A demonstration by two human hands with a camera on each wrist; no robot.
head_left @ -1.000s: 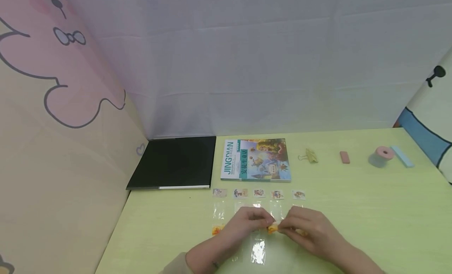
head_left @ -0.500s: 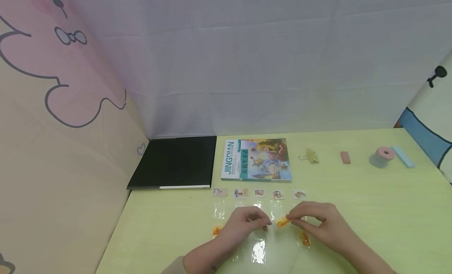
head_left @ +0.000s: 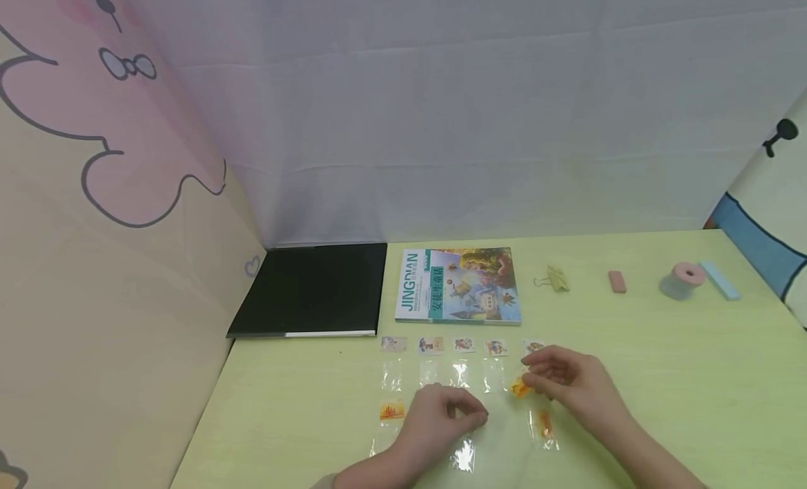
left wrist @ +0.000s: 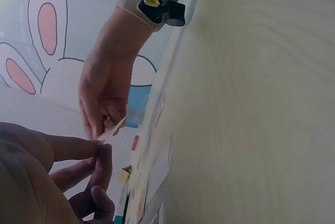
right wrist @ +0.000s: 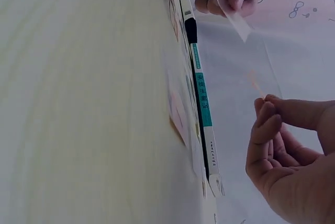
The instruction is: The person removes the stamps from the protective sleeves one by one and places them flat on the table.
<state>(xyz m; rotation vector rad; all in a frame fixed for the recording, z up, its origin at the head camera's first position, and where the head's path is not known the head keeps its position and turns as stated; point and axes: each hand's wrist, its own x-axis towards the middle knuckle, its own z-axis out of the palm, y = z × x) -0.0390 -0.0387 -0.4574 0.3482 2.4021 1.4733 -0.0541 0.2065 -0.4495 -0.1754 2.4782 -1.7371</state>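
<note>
My right hand [head_left: 570,384] pinches a small orange stamp [head_left: 520,387] between thumb and fingertips, above the table right of centre. The stamp looks thin and edge-on in the right wrist view. My left hand [head_left: 438,419] is lower and to the left, apart from the stamp, with thumb and fingertips together. In the right wrist view that hand holds a narrow translucent sleeve [right wrist: 234,12]. Another orange stamp [head_left: 392,409] lies left of the left hand. A further orange piece in a clear sleeve [head_left: 545,429] lies below the right hand.
Several small picture stamps [head_left: 431,345] form a row, with clear sleeves [head_left: 392,375] below. Behind are a black folder [head_left: 312,289] and a storybook [head_left: 457,286]. Further right lie a binder clip [head_left: 555,279], a pink eraser [head_left: 616,281], a tape roll [head_left: 682,280] and a blue bar [head_left: 719,279].
My hands have separated: the right has drawn the orange stamp up and to the right, while the left has dropped slightly. The sleeved orange piece at right has come into view.
</note>
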